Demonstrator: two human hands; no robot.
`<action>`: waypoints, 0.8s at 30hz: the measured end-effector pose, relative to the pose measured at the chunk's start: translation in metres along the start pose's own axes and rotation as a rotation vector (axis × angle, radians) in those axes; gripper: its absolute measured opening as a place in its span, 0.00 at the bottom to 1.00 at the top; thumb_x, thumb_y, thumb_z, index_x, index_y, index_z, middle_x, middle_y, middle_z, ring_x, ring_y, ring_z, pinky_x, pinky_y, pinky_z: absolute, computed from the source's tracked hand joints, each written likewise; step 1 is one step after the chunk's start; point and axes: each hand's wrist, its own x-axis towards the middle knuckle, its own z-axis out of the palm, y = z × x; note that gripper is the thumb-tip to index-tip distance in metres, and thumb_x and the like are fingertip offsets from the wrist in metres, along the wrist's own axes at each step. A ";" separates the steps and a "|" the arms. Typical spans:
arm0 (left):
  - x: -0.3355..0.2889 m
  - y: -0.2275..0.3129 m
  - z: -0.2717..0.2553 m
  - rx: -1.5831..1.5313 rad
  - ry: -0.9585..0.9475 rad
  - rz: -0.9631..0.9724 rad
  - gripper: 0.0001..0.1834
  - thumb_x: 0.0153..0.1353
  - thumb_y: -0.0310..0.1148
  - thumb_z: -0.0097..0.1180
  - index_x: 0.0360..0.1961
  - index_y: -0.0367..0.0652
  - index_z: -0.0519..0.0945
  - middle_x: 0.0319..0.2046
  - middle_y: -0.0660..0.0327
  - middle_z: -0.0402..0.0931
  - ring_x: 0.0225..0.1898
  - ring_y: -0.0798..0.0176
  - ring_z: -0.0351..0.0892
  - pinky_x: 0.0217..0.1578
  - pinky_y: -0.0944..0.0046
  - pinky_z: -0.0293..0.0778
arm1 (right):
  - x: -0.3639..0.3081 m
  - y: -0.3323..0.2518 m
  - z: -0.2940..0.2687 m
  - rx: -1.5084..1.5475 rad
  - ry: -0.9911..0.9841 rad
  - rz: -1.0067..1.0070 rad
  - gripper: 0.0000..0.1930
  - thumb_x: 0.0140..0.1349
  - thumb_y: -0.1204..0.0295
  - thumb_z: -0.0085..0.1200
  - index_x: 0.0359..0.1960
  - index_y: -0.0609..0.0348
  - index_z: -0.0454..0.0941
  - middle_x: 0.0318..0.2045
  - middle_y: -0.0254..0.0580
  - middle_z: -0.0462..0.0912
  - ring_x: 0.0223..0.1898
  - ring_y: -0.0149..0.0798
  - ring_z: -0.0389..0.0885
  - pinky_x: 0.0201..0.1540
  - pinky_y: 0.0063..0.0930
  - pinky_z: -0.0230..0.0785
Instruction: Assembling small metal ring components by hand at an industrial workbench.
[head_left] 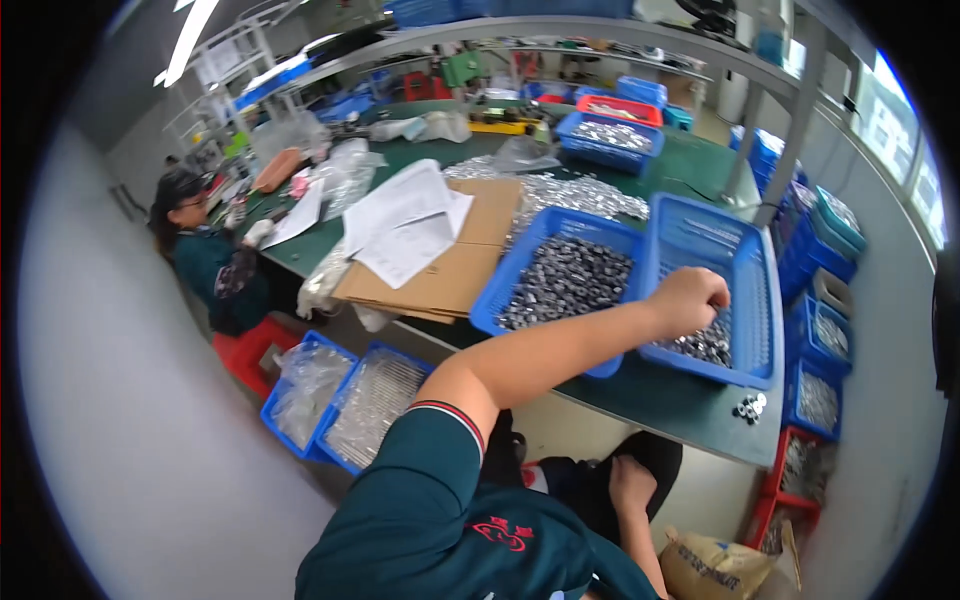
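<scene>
My left hand reaches across to the right and hangs over a long blue basket, its fingers curled closed and pointing down. Whatever they hold is hidden. Small shiny metal parts lie in the near end of that basket, below the hand. Just to the left, under my left forearm, a second blue basket is filled with many small dark and silver metal parts. My right hand rests low on my thigh, near the table's front edge. Its fingers look curled in, and their contents cannot be made out.
A small cluster of parts sits at the green table's near right corner. Cardboard with papers lies left. Blue bins stack along the right wall; a sack stands below. A co-worker sits far left.
</scene>
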 end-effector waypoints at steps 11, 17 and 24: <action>0.017 -0.039 0.101 0.412 -0.502 -0.102 0.05 0.39 0.26 0.58 0.20 0.45 0.84 0.24 0.51 0.80 0.30 0.47 0.80 0.32 0.51 0.75 | -0.013 0.023 0.002 0.019 0.123 0.146 0.10 0.61 0.64 0.50 0.25 0.55 0.75 0.20 0.47 0.78 0.22 0.52 0.78 0.23 0.43 0.67; 0.000 -0.028 0.043 0.330 -0.223 -0.010 0.04 0.46 0.25 0.57 0.25 0.46 0.82 0.35 0.54 0.72 0.38 0.50 0.77 0.38 0.54 0.73 | -0.005 0.010 -0.005 0.052 0.053 0.134 0.11 0.60 0.65 0.50 0.25 0.56 0.74 0.21 0.48 0.78 0.23 0.53 0.77 0.23 0.43 0.67; -0.082 -0.065 -0.070 0.490 0.137 -0.120 0.04 0.48 0.24 0.52 0.25 0.45 0.78 0.29 0.57 0.74 0.33 0.49 0.77 0.31 0.52 0.73 | -0.008 0.019 -0.010 0.001 -0.022 0.083 0.15 0.65 0.59 0.46 0.38 0.54 0.81 0.35 0.46 0.83 0.33 0.53 0.81 0.33 0.44 0.72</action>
